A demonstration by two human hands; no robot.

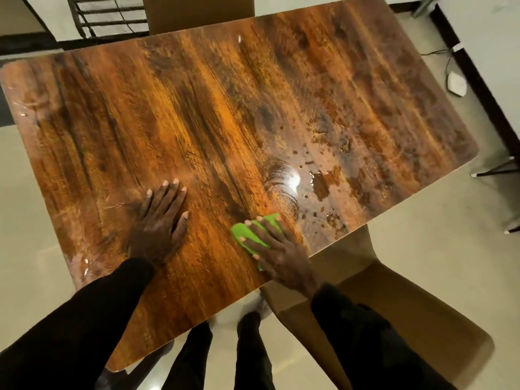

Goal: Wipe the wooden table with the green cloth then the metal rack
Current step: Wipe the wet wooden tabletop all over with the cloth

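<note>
The glossy brown wooden table (213,114) fills most of the head view. My right hand (277,253) presses the green cloth (244,231) flat on the table near its front right edge, fingers straight and spread over it. Part of the cloth is hidden under the palm. To the left, my left hand (160,225) rests flat on the bare wood with fingers spread. Water drops and wet patches (320,184) lie on the wood just beyond the cloth, toward the right. The black metal rack (109,15) stands past the table's far left corner.
A brown chair (394,313) stands at the table's near right side, another chair back (197,12) at the far side. A white device with a cable (260,85) lies on the floor at the right. My legs show below the front edge.
</note>
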